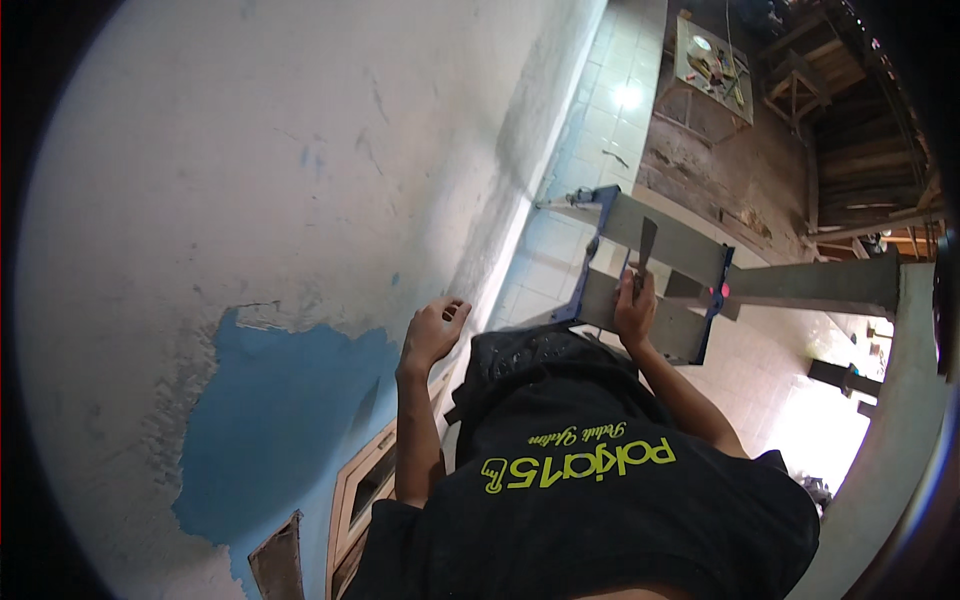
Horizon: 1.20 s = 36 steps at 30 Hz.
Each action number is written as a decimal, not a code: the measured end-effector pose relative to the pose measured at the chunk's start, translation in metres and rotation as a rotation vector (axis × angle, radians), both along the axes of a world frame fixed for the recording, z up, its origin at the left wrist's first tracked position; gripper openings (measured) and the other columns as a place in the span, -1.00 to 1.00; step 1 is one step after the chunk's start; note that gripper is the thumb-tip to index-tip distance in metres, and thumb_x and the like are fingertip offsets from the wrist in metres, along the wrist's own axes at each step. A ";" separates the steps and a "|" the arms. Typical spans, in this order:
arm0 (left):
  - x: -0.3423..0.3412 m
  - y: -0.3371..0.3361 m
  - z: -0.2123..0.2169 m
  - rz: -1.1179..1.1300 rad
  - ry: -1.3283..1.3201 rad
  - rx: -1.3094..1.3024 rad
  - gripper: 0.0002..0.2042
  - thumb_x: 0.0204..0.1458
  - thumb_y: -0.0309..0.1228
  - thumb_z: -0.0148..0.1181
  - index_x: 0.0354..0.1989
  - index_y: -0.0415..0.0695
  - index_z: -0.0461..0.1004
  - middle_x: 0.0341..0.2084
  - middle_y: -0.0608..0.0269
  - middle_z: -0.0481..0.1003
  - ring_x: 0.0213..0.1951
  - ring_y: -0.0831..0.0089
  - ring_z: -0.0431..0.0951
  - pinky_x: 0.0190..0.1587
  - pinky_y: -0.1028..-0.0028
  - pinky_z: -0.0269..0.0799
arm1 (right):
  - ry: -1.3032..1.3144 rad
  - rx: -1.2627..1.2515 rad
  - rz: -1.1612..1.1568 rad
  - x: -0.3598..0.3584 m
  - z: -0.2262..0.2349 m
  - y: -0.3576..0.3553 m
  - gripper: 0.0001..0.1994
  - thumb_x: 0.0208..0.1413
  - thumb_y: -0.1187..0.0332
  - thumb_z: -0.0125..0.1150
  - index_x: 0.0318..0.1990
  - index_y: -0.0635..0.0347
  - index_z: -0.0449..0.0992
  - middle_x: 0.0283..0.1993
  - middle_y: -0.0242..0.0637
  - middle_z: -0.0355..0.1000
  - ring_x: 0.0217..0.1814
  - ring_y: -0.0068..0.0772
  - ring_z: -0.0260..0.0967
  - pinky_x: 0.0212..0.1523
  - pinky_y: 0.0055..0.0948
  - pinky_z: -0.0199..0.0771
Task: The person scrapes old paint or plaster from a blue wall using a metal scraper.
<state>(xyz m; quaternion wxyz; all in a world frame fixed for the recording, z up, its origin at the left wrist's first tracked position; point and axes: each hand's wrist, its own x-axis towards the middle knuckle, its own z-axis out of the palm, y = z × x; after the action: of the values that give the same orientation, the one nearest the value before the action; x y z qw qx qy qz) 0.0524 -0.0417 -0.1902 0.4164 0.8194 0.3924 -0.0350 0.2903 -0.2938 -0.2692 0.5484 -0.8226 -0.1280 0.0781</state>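
Note:
My right hand [636, 312] is closed around the handle of a putty knife [648, 242], whose dark blade points away from me. It is held over a grey-topped stand with a blue frame [655, 222]. My left hand [434, 332] is beside the wall [330, 150], its fingers loosely bent and a little apart, with nothing visible in them. Whitish, scuffed coating covers most of that wall. Below and left of the left hand, a ragged-edged blue patch [285, 420] shows.
A wooden window frame [350, 500] is set in the wall near my left arm, with a brown board [278, 560] beside it. Light floor tiles [600, 110] run along the wall. Farther off are a table [690, 45] with tools and a grey pillar [820, 287].

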 end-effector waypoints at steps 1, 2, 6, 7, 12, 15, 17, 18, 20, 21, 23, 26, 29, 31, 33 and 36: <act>0.000 0.002 0.016 0.004 -0.013 0.026 -0.65 0.23 -0.16 0.20 -0.09 -0.23 0.63 -0.24 -0.05 0.66 -0.15 0.08 0.68 -0.04 0.26 0.54 | -0.006 -0.007 -0.015 0.001 0.002 0.001 -0.78 0.37 0.32 0.09 0.06 0.20 0.46 -0.46 -0.31 0.45 -0.44 -0.49 0.41 -0.36 -0.40 0.39; 0.002 0.003 0.031 0.006 -0.090 0.108 -0.69 0.22 -0.20 0.21 -0.15 -0.24 0.63 -0.26 -0.03 0.65 -0.16 0.08 0.67 -0.06 0.26 0.54 | -0.019 0.020 -0.012 0.002 -0.001 0.001 -0.78 0.37 0.32 0.09 0.06 0.20 0.46 -0.46 -0.31 0.45 -0.44 -0.49 0.41 -0.36 -0.40 0.39; -0.003 0.011 0.117 -0.004 -0.366 0.437 -0.81 0.19 -0.35 0.27 -0.21 -0.23 0.60 -0.29 0.01 0.61 -0.21 0.08 0.63 -0.09 0.27 0.52 | 0.013 0.036 0.009 0.004 -0.010 0.003 -0.79 0.37 0.35 0.08 0.05 0.22 0.46 -0.44 -0.30 0.44 -0.44 -0.50 0.39 -0.36 -0.42 0.38; -0.004 0.010 0.139 0.001 -0.379 0.471 -0.81 0.19 -0.35 0.27 -0.21 -0.23 0.60 -0.29 0.01 0.61 -0.21 0.08 0.63 -0.09 0.27 0.52 | -0.009 0.040 0.016 0.004 -0.012 0.004 -0.79 0.37 0.36 0.08 0.06 0.22 0.45 -0.43 -0.30 0.43 -0.44 -0.51 0.38 -0.37 -0.43 0.37; -0.029 0.009 0.219 0.037 -0.924 1.334 -0.89 0.22 -0.50 0.09 -0.19 -0.29 0.48 -0.29 0.02 0.53 -0.20 0.13 0.57 -0.12 0.21 0.52 | -0.104 0.039 0.048 0.004 0.000 0.015 -0.75 0.37 0.38 0.06 0.13 0.23 0.40 -0.43 -0.24 0.39 -0.46 -0.47 0.31 -0.41 -0.34 0.30; -0.038 0.012 0.229 0.135 -1.014 1.594 -0.89 0.09 -0.52 0.06 -0.23 -0.19 0.45 -0.34 0.13 0.49 -0.29 0.18 0.53 -0.16 0.17 0.53 | -0.050 0.017 0.081 0.006 -0.003 0.008 -0.66 0.41 0.32 0.00 0.25 0.22 0.32 -0.40 -0.31 0.37 -0.34 -0.47 0.28 -0.32 -0.30 0.29; -0.044 0.020 0.212 0.262 -0.995 1.702 -0.89 0.06 -0.47 0.10 -0.24 -0.17 0.43 -0.37 0.16 0.48 -0.35 0.22 0.51 -0.18 0.19 0.53 | -0.063 -0.065 0.109 0.013 0.000 0.012 -0.59 0.44 0.31 -0.09 0.39 0.07 0.21 -0.49 -0.18 0.30 -0.51 -0.32 0.19 -0.43 -0.16 0.21; -0.051 0.019 0.208 0.233 -0.980 1.743 -0.88 0.05 -0.45 0.11 -0.25 -0.16 0.43 -0.38 0.16 0.48 -0.35 0.22 0.50 -0.18 0.20 0.53 | -0.074 -0.155 0.157 0.017 0.005 0.019 -0.54 0.45 0.29 -0.11 0.45 -0.04 0.14 -0.48 -0.04 0.34 -0.54 -0.16 0.26 -0.44 -0.08 0.24; -0.050 0.025 0.199 0.176 -0.939 1.829 -0.87 0.02 -0.42 0.13 -0.27 -0.14 0.43 -0.43 0.18 0.47 -0.39 0.27 0.50 -0.22 0.25 0.54 | -0.146 -0.178 0.214 0.024 0.033 0.038 -0.56 0.45 0.30 -0.12 0.43 -0.04 0.21 -0.45 0.03 0.43 -0.46 0.00 0.40 -0.38 -0.05 0.35; -0.052 0.027 0.194 0.171 -0.893 1.877 -0.86 0.01 -0.40 0.14 -0.27 -0.13 0.43 -0.47 0.21 0.46 -0.42 0.31 0.51 -0.26 0.29 0.54 | -0.179 -0.164 0.259 0.026 0.049 0.049 -0.57 0.45 0.30 -0.12 0.42 -0.01 0.23 -0.41 0.05 0.47 -0.40 0.05 0.47 -0.33 -0.07 0.41; -0.054 0.021 0.191 0.194 -0.824 1.915 -0.88 0.08 -0.43 0.08 -0.24 -0.14 0.38 -0.46 0.20 0.44 -0.41 0.33 0.47 -0.28 0.30 0.50 | -0.252 -0.053 0.326 0.039 0.085 0.088 -0.58 0.44 0.34 -0.10 0.40 0.03 0.26 -0.35 0.07 0.49 -0.35 0.00 0.49 -0.27 -0.11 0.46; -0.073 0.058 0.121 0.280 -0.929 1.884 -0.83 0.12 -0.30 0.20 -0.22 -0.10 0.46 -0.42 0.18 0.51 -0.29 0.26 0.51 -0.08 0.07 0.40 | -0.359 0.168 0.484 0.051 0.174 0.142 -0.59 0.43 0.40 -0.08 0.39 0.08 0.29 -0.31 -0.01 0.50 -0.37 -0.19 0.47 -0.29 -0.23 0.46; -0.064 0.074 0.120 0.313 -1.107 1.863 -0.78 0.11 -0.21 0.32 -0.22 -0.07 0.53 -0.41 0.18 0.57 -0.24 0.21 0.56 0.04 -0.07 0.37 | -0.555 0.447 0.633 0.050 0.273 0.175 -0.56 0.41 0.50 -0.07 0.41 0.12 0.28 -0.22 -0.13 0.49 -0.42 -0.39 0.38 -0.36 -0.34 0.42; -0.060 0.057 0.149 0.269 -0.986 1.887 -0.85 0.13 -0.31 0.17 -0.22 -0.09 0.43 -0.44 0.20 0.49 -0.35 0.30 0.49 -0.14 0.13 0.42 | -0.674 0.468 0.699 0.040 0.330 0.188 -0.49 0.34 0.58 -0.01 0.43 0.16 0.21 -0.15 0.01 0.46 -0.19 -0.15 0.50 -0.17 -0.23 0.53; -0.055 0.043 0.171 0.224 -0.844 1.908 -0.91 0.16 -0.42 0.03 -0.22 -0.12 0.33 -0.47 0.22 0.41 -0.45 0.39 0.42 -0.32 0.32 0.46 | -0.828 0.506 0.770 0.039 0.365 0.207 -0.47 0.34 0.57 -0.01 0.45 0.13 0.18 -0.23 -0.01 0.43 -0.23 -0.19 0.47 -0.20 -0.21 0.52; -0.050 0.035 0.184 0.267 -0.790 1.911 -0.91 0.16 -0.40 0.04 -0.22 -0.10 0.34 -0.51 0.25 0.40 -0.50 0.41 0.41 -0.37 0.35 0.46 | -0.966 0.346 0.804 0.023 0.420 0.224 -0.38 0.33 0.55 0.02 0.51 -0.07 0.12 -0.27 -0.07 0.40 -0.38 -0.26 0.44 -0.32 -0.20 0.54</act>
<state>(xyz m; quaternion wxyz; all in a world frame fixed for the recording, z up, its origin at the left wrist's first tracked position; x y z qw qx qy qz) 0.0023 -0.0067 -0.0067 -0.3065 0.7108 0.1798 0.6070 0.3135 -0.0702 0.1508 0.4818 -0.5527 -0.6688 -0.1230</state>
